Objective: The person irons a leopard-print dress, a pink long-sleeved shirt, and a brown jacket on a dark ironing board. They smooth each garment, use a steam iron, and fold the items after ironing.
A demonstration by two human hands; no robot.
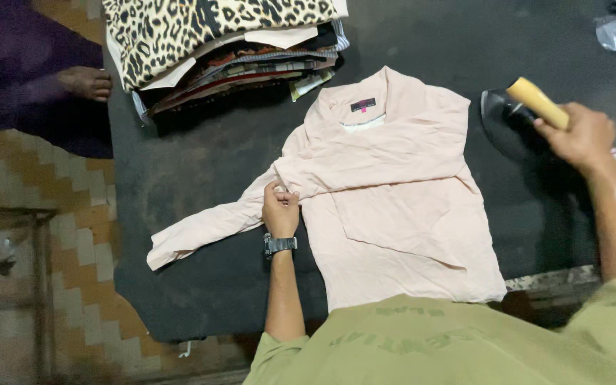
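Pale pink long-sleeved cotton top [393, 207] lies flat, back up, mid-board on the dark grey padded ironing surface [201, 171], collar at 12 o'clock, hem at 6. One sleeve already folded across the back; other sleeve trails out to 8 o'clock.

L hand [280, 208] pinches the cloth at the armpit/shoulder seam, fingers closed on the fabric, wristwatch [279, 244] on that wrist. R hand [580, 133] at 2 o'clock, wrapped tight round the tan wooden handle of the black flat iron [511, 114], which sits on the board just off the top's shoulder, not touching it as far as I can tell.

Doing the step well, imo:
- keep the L pinch at the seam as pivot, pull sleeve taut so no crease gets pressed in
- fold edge shld run parallel to side seam, matching the other side
- keep L fingers clear of the sole if the iron comes across
- iron stays flat, no drag over the collar label

Stack of folded printed garments, leopard print on top [229, 43], at 11 o'clock, well apart. Another person's hand [85, 83] at 10, off the board.
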